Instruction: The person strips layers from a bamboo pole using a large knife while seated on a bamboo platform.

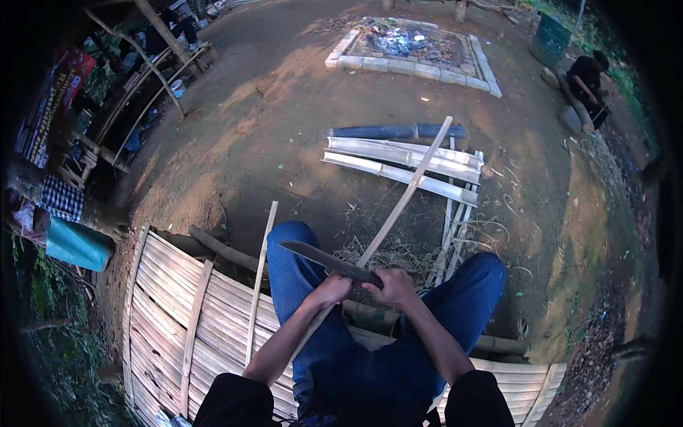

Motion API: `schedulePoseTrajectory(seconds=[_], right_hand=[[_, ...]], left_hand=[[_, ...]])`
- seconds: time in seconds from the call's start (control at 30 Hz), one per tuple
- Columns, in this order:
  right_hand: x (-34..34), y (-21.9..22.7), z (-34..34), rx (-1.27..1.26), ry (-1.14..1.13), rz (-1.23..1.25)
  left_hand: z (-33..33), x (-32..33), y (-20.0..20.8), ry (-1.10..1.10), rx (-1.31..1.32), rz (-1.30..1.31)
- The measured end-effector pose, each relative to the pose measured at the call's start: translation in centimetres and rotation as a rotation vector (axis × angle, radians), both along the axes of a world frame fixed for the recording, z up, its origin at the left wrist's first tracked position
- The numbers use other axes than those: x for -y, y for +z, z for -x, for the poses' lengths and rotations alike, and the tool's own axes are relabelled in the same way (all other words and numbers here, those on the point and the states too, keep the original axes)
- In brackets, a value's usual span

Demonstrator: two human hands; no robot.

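Observation:
A long bamboo strip [406,195] slants across my lap, its far end reaching over the ground in front. My left hand [333,290] is closed around its near part. In my right hand [395,286] is the handle of a machete [313,255]; its dark blade points left, crossing the strip just beyond my left fingers. Blade and strip appear to touch. Another thin bamboo strip [260,274] leans on the bench beside my left knee. Curly shavings [388,250] lie on the ground between my knees.
I sit on a slatted bamboo bench [167,285]. Ahead lie split bamboo halves [402,167], a dark bamboo pole [370,132] and narrow strips [455,231]. Farther off are a stone-edged fire pit [420,70], a green drum [550,39] and a seated person [588,80].

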State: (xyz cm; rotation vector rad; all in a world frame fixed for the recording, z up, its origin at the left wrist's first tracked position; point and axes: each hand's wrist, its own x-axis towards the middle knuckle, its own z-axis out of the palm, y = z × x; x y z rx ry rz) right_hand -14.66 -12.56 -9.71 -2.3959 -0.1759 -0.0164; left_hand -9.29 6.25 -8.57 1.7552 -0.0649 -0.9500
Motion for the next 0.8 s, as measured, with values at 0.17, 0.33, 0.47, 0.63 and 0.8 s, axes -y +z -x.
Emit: schedulePoseTrajectory(seconds=[0.17,0.33,0.47,0.63,0.8], right_hand=[[2.1,-1.1,-0.8,-0.089,-0.185,-0.115],[2.2,-1.3,-0.5,-0.096,-0.104,-0.082],[2.1,-1.0,-0.1,0.045,-0.066,-0.043],[2.0,-2.0,-0.6,-0.104,-0.153,-0.07],[1.9,0.0,0.1,0.015,-0.017,0.027]], left_hand=[[-0.6,0.3,1.0,0.022,-0.099,0.084],[-0.5,0.1,1.0,0.04,-0.111,0.152],[0.0,0.0,1.4,0.074,-0.157,0.074],[-1.0,-0.6,1.4,0.098,-0.273,0.16],[-0.2,-0.6,1.9,0.073,-0.218,0.099]])
